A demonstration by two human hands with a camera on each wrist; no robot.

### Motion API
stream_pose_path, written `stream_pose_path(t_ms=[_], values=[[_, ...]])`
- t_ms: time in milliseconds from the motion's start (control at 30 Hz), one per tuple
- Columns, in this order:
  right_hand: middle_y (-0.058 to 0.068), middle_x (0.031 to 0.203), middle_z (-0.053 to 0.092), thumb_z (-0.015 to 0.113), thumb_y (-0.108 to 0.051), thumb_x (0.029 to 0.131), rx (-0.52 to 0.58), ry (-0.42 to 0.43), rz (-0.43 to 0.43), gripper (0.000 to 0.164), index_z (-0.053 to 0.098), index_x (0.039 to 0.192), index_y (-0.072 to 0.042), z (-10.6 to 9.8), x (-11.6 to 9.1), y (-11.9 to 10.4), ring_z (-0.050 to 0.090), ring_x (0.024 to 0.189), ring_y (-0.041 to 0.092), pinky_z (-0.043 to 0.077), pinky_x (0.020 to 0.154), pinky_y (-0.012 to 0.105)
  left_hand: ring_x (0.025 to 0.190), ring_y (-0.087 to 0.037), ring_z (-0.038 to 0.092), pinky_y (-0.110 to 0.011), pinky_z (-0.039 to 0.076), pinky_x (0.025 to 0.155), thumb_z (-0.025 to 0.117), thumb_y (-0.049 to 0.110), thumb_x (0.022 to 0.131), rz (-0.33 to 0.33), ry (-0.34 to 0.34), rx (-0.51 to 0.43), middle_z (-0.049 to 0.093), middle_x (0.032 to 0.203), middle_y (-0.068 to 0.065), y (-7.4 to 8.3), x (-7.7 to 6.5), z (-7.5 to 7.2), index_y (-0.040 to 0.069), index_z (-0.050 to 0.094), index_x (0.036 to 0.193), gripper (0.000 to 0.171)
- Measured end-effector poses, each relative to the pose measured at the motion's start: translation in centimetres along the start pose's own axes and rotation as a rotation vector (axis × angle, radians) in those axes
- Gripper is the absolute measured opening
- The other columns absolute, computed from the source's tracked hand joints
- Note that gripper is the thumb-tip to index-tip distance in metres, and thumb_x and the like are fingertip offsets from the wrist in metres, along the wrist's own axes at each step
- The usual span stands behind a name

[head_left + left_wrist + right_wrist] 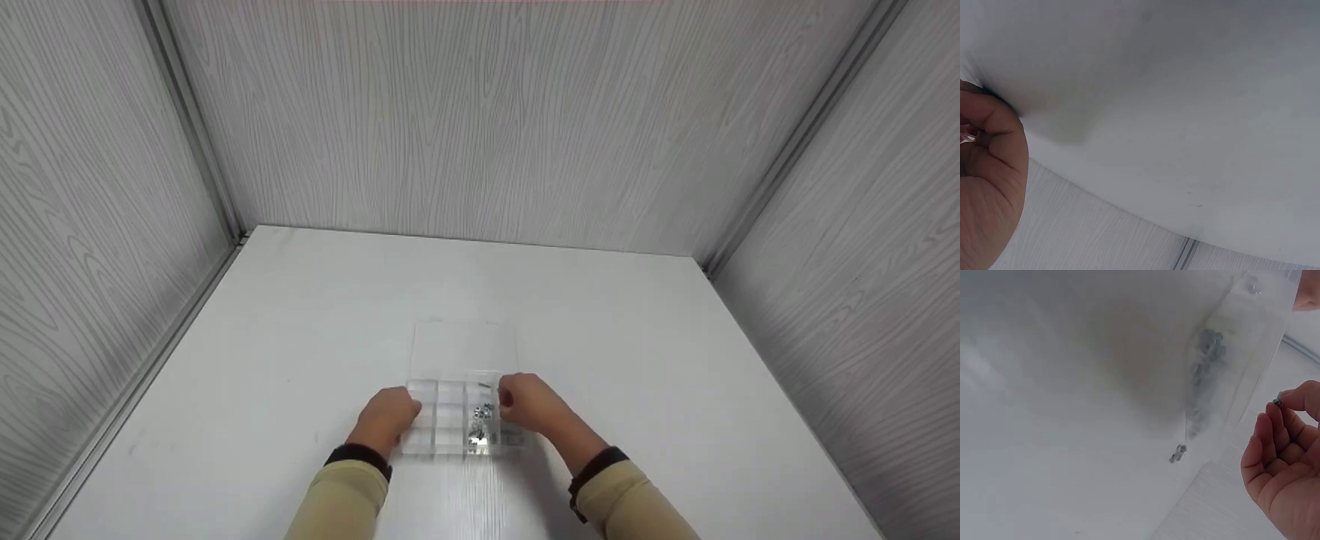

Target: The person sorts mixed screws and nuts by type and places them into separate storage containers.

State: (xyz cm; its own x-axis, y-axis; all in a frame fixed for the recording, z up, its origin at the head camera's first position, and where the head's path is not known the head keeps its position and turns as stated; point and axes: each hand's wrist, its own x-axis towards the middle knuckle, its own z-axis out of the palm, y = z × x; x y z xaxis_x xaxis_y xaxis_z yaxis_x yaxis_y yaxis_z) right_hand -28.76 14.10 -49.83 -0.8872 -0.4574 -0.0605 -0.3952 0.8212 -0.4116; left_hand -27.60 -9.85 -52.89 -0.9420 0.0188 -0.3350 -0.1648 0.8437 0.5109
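Note:
A transparent plastic compartment box (450,416) lies on the white table, its lid (465,346) folded back flat on the far side. Shiny nut-like metal pieces (482,411) fill part of the third column, with more small metal parts (511,436) at the front right. My left hand (388,415) grips the box's left edge, thumb at the rim; its fingers look curled in the left wrist view. Over the right-hand column, my right hand (531,403) pinches a small metal piece (1278,403) between thumb and index fingertip, its exact kind hidden by the fingers.
The white table (315,322) extends around the box. Pale wood-grain panels (465,120) rise at the back and on both sides. A small shiny metal part (1178,453) shows near the box's corner in the right wrist view.

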Motion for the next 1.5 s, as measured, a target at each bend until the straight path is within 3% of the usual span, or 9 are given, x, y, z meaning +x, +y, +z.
stream_pose_path(t_ms=[200, 333, 500, 700, 1100, 1200, 1300, 1500], values=[[-0.007, 0.066, 0.049, 0.065, -0.007, 0.077, 0.000, -0.053, -0.064, 0.009, 0.057, 0.074, -0.011, 0.9, -0.4, -1.7, 0.045, 0.063, 0.010, 0.040, 0.056, 0.024, 0.067, -0.024, 0.053, -0.034, 0.046, 0.059, 0.047, 0.019, 0.088, -0.009, 0.001, -0.010, 0.058, 0.080, -0.012, -0.2, 0.2, 0.1, -0.003, 0.061, 0.089, 0.026], [-0.007, 0.065, 0.049, 0.064, -0.006, 0.077, -0.019, -0.049, -0.100, 0.011, 0.056, 0.072, -0.013, 1.2, -0.6, -2.2, 0.045, 0.063, 0.009, 0.040, 0.057, 0.023, 0.074, -0.025, 0.055, -0.037, 0.047, 0.068, 0.047, 0.021, 0.089, -0.006, 0.001, 0.006, 0.061, 0.088, -0.014, -0.3, 0.4, 0.1, -0.004, 0.061, 0.094, 0.029], [-0.008, 0.064, 0.048, 0.064, -0.007, 0.078, -0.006, -0.055, -0.100, 0.014, 0.054, 0.070, -0.015, 1.5, -0.6, -1.7, 0.044, 0.061, 0.007, 0.039, 0.054, 0.022, 0.073, -0.025, 0.055, -0.037, 0.047, 0.068, 0.048, 0.021, 0.090, -0.017, 0.004, 0.012, 0.060, 0.087, -0.014, -0.1, 0.3, 0.1, -0.005, 0.061, 0.098, 0.031], [-0.007, 0.063, 0.046, 0.060, -0.007, 0.081, 0.054, 0.011, -0.085, 0.016, 0.053, 0.068, -0.012, 0.5, -0.1, -0.2, 0.043, 0.059, 0.008, 0.038, 0.053, 0.024, 0.071, -0.024, 0.055, -0.036, 0.048, 0.065, 0.048, 0.021, 0.091, -0.027, -0.001, 0.000, 0.061, 0.089, -0.014, 0.1, 0.1, 0.0, -0.005, 0.061, 0.101, 0.032], [0.002, 0.071, 0.054, 0.058, -0.003, 0.083, 0.153, 0.183, 0.152, 0.008, 0.057, 0.076, -0.008, -0.5, 0.7, 4.3, 0.049, 0.065, 0.015, 0.042, 0.056, 0.029, 0.069, -0.023, 0.056, -0.035, 0.048, 0.062, 0.048, 0.022, 0.091, -0.048, -0.011, 0.007, 0.061, 0.087, -0.014, 0.0, 0.3, 0.2, -0.006, 0.060, 0.103, 0.034], [0.005, 0.076, 0.056, 0.059, -0.003, 0.083, 0.146, 0.171, 0.222, 0.003, 0.060, 0.083, -0.006, -0.3, 0.9, 5.0, 0.051, 0.068, 0.017, 0.044, 0.058, 0.030, 0.071, -0.024, 0.056, -0.036, 0.048, 0.065, 0.048, 0.023, 0.091, -0.049, -0.013, 0.014, 0.061, 0.089, -0.015, 0.0, 0.3, 0.2, -0.006, 0.061, 0.103, 0.034], [0.007, 0.080, 0.057, 0.061, -0.004, 0.082, 0.124, 0.124, 0.278, 0.009, 0.062, 0.091, -0.005, -0.1, 1.3, 5.4, 0.053, 0.071, 0.019, 0.046, 0.060, 0.032, 0.071, -0.024, 0.056, -0.035, 0.048, 0.065, 0.049, 0.023, 0.091, -0.044, -0.012, 0.018, 0.061, 0.089, -0.014, 0.0, 0.3, 0.1, -0.006, 0.061, 0.102, 0.034], [0.007, 0.085, 0.060, 0.060, -0.002, 0.081, 0.074, 0.049, 0.330, 0.017, 0.065, 0.096, -0.006, 0.4, 1.8, 5.7, 0.056, 0.077, 0.020, 0.047, 0.070, 0.035, 0.065, -0.023, 0.054, -0.033, 0.047, 0.058, 0.048, 0.022, 0.090, -0.044, -0.013, -0.010, 0.057, 0.080, -0.012, 0.0, 0.3, 0.3, -0.005, 0.060, 0.099, 0.030]])
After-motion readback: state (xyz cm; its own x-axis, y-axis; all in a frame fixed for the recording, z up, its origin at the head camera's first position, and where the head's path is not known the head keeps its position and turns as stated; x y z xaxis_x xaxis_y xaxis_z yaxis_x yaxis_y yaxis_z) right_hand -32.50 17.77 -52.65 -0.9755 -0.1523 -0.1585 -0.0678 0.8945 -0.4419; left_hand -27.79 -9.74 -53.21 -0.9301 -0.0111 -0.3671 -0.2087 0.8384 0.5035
